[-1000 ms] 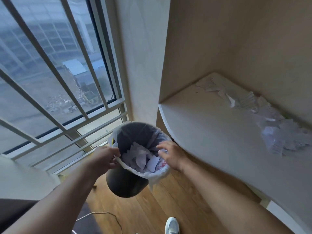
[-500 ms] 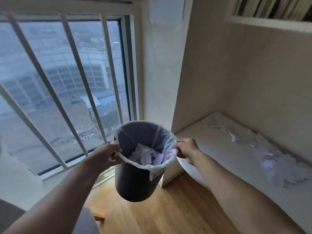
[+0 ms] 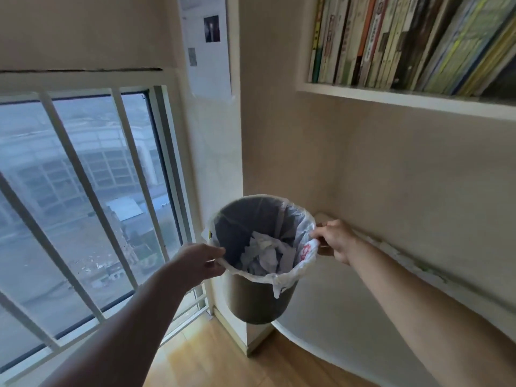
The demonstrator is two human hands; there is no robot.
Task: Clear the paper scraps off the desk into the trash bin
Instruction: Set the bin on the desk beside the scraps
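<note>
Wooden floor [image 3: 223, 358] and a barred window [image 3: 83, 205] sit behind the trash bin [image 3: 257, 300], which I see held in the air beside the desk [image 3: 349, 331]. Crumpled paper scraps [image 3: 265, 255] lie inside its white liner [image 3: 304, 252]. My left hand [image 3: 199, 263] grips the near-left rim; my right hand [image 3: 335, 240] pinches the liner and rim on the right. Books [image 3: 405, 40] fill a shelf [image 3: 391, 99] above the desk.

Both forearms are bare from the frame's lower edge to the wrists, with no sleeve showing. The left hand [image 3: 199, 263] and right hand [image 3: 336, 240] wear no glove. Whether any ring or watch is worn cannot be told.
</note>
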